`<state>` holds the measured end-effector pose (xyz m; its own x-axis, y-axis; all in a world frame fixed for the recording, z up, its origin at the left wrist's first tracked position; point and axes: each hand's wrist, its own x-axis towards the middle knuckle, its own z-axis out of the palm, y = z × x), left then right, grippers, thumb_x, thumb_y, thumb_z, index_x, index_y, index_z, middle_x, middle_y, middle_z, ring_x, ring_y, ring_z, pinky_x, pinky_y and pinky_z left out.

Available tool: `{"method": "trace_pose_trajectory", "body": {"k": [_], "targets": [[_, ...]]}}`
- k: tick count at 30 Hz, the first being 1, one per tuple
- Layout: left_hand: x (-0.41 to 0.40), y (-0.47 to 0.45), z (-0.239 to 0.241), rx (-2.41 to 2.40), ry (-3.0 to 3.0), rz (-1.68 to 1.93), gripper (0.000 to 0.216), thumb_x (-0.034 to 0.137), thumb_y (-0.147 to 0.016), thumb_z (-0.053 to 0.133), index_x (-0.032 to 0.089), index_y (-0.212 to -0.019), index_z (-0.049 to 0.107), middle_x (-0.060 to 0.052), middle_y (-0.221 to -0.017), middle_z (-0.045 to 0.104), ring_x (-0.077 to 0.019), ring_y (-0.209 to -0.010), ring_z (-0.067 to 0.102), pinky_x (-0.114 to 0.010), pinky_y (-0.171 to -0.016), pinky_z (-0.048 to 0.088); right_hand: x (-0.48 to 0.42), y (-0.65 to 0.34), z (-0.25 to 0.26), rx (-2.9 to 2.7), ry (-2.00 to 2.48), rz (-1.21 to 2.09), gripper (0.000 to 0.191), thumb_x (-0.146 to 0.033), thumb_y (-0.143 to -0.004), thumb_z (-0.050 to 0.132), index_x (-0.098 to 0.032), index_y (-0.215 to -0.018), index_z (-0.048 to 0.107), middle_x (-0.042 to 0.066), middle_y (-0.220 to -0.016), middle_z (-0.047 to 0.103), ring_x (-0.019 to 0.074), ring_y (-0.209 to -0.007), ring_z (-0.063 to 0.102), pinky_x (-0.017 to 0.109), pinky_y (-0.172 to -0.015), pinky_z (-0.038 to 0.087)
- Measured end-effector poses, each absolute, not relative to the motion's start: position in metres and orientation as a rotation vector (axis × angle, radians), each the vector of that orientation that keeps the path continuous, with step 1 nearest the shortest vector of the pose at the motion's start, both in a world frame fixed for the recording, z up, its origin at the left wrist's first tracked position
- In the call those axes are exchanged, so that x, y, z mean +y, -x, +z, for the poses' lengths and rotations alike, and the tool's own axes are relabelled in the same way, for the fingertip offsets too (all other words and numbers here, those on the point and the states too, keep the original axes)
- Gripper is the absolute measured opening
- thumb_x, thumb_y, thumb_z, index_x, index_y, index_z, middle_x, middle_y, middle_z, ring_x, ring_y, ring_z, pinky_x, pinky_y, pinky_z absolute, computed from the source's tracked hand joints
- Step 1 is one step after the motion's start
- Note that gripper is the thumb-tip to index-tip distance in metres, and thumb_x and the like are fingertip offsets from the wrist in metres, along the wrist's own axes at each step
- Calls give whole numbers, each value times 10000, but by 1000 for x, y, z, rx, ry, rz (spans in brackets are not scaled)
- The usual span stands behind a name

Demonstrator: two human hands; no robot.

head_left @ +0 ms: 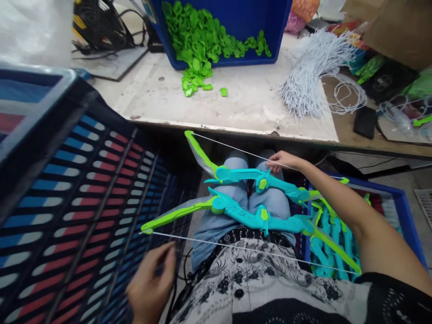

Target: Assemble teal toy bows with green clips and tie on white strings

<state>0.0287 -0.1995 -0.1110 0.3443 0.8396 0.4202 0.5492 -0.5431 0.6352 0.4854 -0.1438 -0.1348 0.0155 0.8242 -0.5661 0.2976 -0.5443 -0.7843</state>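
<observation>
Two teal and lime-green toy bows lie across my lap. The far bow [259, 180] has its white string [236, 148] facing the table. The near bow [256, 216] has its string toward my body. My right hand [281, 161] reaches over the far bow, with its fingers pinched on that bow's string. My left hand [151, 283] is low at my left side, next to the striped crate wall [84, 202]. Its fingers are curled, and what they hold, if anything, is blurred.
A blue bin [401, 216] at my right holds more bows. On the worktable [236, 103] stand a blue tub [232, 18] spilling small green parts [202, 40] and a bundle of white cords [313, 67]. A black fan [97, 22] sits at the back left.
</observation>
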Motion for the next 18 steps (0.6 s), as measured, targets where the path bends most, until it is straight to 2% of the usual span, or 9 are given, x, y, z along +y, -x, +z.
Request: {"method": "trace_pose_trajectory", "body": {"k": [1, 3, 5, 6, 8, 11, 13, 16, 18], "targets": [[-198, -34, -117, 1040, -2374, 910, 250, 119, -857, 560, 231, -1070, 626, -17, -892, 689, -160, -780, 673, -254, -694, 561, -143, -487, -135, -1086, 1874, 1433, 433, -557, -650, 768, -134, -723, 707, 62, -617, 693, 138, -531, 625, 236, -508, 512], [-192, -58, -132, 638, -2560, 704, 341, 99, -887, 484, 230, -1183, 590, -60, -1083, 689, -207, -1037, 649, -311, -861, 550, -145, -488, -133, -1006, 1896, 1154, 427, -562, -730, 703, -135, -718, 688, 76, -633, 695, 131, -527, 621, 234, -509, 505], [-186, -97, -148, 392, -2688, 532, 411, 80, -903, 413, 201, -1276, 537, -114, -1276, 608, -265, -1264, 506, -418, -995, 480, -151, -488, -127, -1024, 1896, 904, 387, -521, -768, 675, -135, -781, 694, 75, -668, 705, 132, -535, 622, 243, -533, 508], [-183, -118, -153, 313, -2753, 433, 427, 71, -902, 399, 189, -1290, 531, -135, -1312, 579, -281, -1283, 481, -463, -1023, 444, -157, -487, -123, -1080, 1896, 805, 363, -495, -783, 661, -135, -813, 702, 74, -691, 712, 139, -555, 632, 253, -558, 514], [-177, -156, -157, 159, -2845, 195, 441, 80, -899, 411, 199, -1308, 525, -150, -1273, 595, -287, -1201, 536, -491, -1004, 429, -171, -483, -113, -1226, 1911, 638, 315, -439, -803, 632, -140, -851, 719, 70, -725, 724, 170, -627, 662, 277, -621, 521], [-162, -190, -147, 54, -2888, -168, 409, 175, -895, 496, 201, -1301, 532, -139, -1097, 652, -276, -1008, 615, -434, -881, 475, -198, -479, -96, -1391, 1951, 441, 257, -366, -811, 596, -159, -856, 741, 56, -785, 745, 208, -747, 690, 300, -707, 518], [-148, -200, -135, 110, -2848, -321, 384, 287, -877, 566, 189, -1249, 563, -127, -1048, 660, -274, -952, 630, -390, -818, 486, -217, -480, -84, -1421, 1972, 349, 240, -343, -810, 585, -174, -859, 748, 47, -833, 754, 214, -775, 695, 305, -727, 518], [-117, -210, -115, 249, -2703, -323, 402, 451, -855, 590, 211, -1178, 586, -86, -1041, 675, -249, -918, 645, -323, -770, 487, -244, -485, -60, -1426, 1990, 253, 230, -349, -814, 590, -194, -862, 753, 34, -863, 759, 210, -767, 699, 303, -724, 527], [-93, -218, -104, 311, -2619, -258, 442, 496, -846, 586, 217, -1189, 570, -69, -1056, 673, -236, -936, 641, -295, -777, 482, -260, -490, -41, -1420, 2000, 203, 226, -371, -819, 603, -209, -869, 753, 27, -866, 759, 210, -771, 701, 302, -727, 536]]}}
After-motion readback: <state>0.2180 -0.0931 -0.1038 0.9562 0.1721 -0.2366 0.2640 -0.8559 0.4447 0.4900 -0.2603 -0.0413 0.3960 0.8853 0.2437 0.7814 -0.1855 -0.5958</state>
